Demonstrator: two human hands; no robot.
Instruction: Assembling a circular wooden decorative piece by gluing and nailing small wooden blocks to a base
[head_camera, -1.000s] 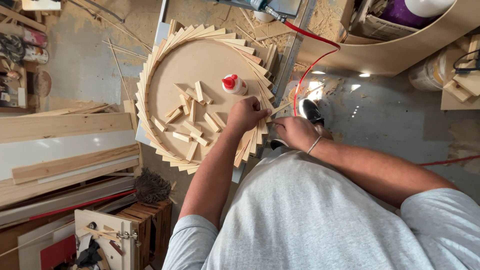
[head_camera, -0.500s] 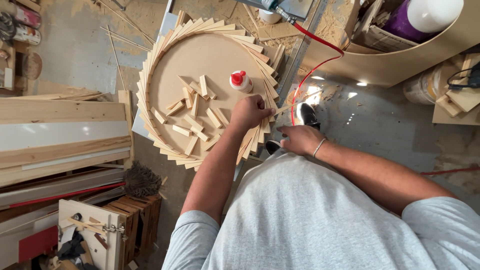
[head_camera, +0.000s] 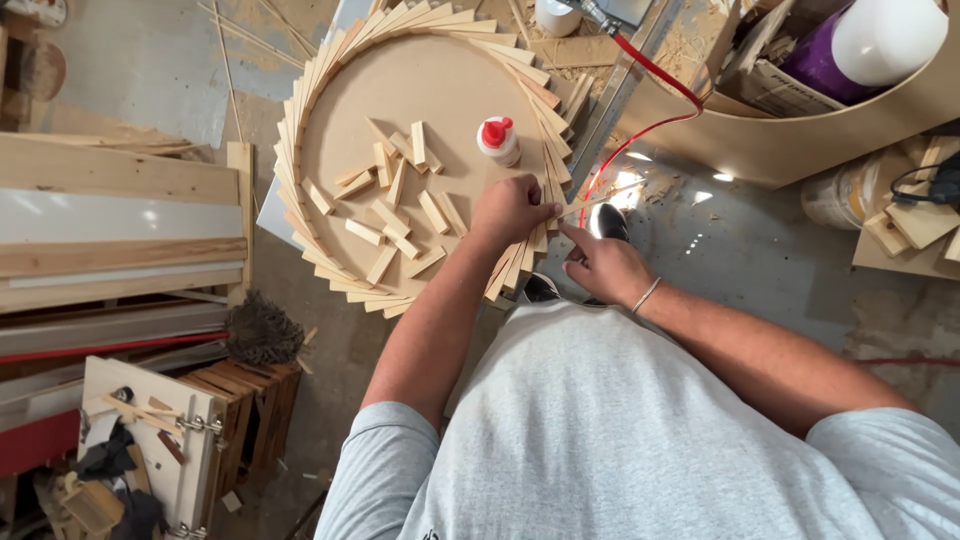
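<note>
— What's on your side, from the left?

— One round wooden disc (head_camera: 440, 90), its rim lined with overlapping wood strips (head_camera: 300, 130). About fifteen loose small blocks (head_camera: 395, 215) lie scattered on it, and one glue bottle (head_camera: 498, 140) with a red cap stands upright beside them.

— And your hands?

— My left hand (head_camera: 512, 210) presses on the strips at the disc's lower right edge, fingers curled down together. My right hand (head_camera: 600, 265) (bracelet on the wrist) is just beside it, fingers pinching one thin strip (head_camera: 600, 195).

— Changed since a second ago?

— Hardly; both hands stay at that edge, and the right has crept closer to the left.
</note>
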